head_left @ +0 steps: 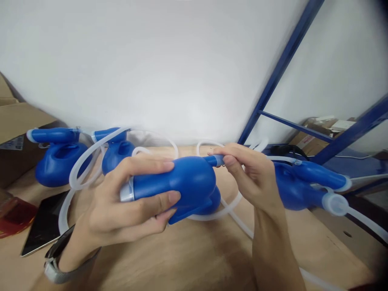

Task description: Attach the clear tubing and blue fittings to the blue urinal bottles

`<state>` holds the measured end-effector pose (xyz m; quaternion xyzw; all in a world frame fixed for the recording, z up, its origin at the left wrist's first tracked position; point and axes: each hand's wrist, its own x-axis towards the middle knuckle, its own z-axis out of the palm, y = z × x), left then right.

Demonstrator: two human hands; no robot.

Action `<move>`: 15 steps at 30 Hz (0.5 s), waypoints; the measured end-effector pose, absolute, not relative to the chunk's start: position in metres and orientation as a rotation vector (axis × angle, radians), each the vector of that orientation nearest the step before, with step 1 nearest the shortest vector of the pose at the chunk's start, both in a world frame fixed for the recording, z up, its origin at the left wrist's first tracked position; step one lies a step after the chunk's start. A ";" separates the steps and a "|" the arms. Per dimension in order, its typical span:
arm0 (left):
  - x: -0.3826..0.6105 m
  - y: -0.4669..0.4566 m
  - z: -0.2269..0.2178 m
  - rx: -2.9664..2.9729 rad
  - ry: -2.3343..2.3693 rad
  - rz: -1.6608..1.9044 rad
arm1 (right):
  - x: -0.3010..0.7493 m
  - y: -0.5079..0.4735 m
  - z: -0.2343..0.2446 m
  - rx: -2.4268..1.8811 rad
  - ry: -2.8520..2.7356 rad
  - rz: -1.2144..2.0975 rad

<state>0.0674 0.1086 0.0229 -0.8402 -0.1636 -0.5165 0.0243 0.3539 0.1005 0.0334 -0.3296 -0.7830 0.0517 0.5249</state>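
My left hand (121,202) is wrapped round the neck of a blue plastic urinal bottle (194,173), which lies tilted on its side above the table. A translucent collar (127,190) rings the wide mouth under my left palm. At the other end, my right hand (248,169) pinches a thin blue spout (214,160) between thumb and fingers; a pale fitting shows at its tip. My fingers partly cover the spout tip. Clear tubing (230,208) curves behind and below the bottle.
Similar blue bottles stand at left (62,161), beside it (117,155), and at right (294,186), with loops of tubing (72,178) among them. A black tablet (45,222), a red container (15,216) and a cardboard box (24,121) are at left. A blue metal frame (281,64) rises at right.
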 end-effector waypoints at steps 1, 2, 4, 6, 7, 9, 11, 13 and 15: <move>0.069 0.110 0.022 -2.574 -0.436 -1.533 | 0.353 0.102 0.033 -0.785 -1.865 0.128; 0.071 0.111 0.022 -2.551 -0.354 -1.457 | 0.353 0.103 0.033 -0.787 -1.868 0.137; 0.075 0.112 0.023 -2.534 -0.305 -1.414 | 0.352 0.105 0.033 -0.798 -1.880 0.162; 0.078 0.113 0.024 -2.550 -0.320 -1.417 | 0.351 0.107 0.032 -0.805 -1.903 0.211; 0.079 0.114 0.025 -2.550 -0.332 -1.422 | 0.350 0.109 0.031 -0.811 -1.913 0.243; 0.079 0.116 0.026 -2.553 -0.365 -1.447 | 0.348 0.112 0.028 -0.834 -1.934 0.296; 0.075 0.121 0.027 -2.608 -0.402 -1.483 | 0.345 0.116 0.026 -0.889 -1.987 0.326; 0.067 0.127 0.030 -2.686 -0.464 -1.497 | 0.341 0.119 0.025 -0.917 -2.064 0.268; 0.055 0.134 0.033 -2.679 -0.616 -1.503 | 0.340 0.120 0.028 -0.906 -2.133 0.091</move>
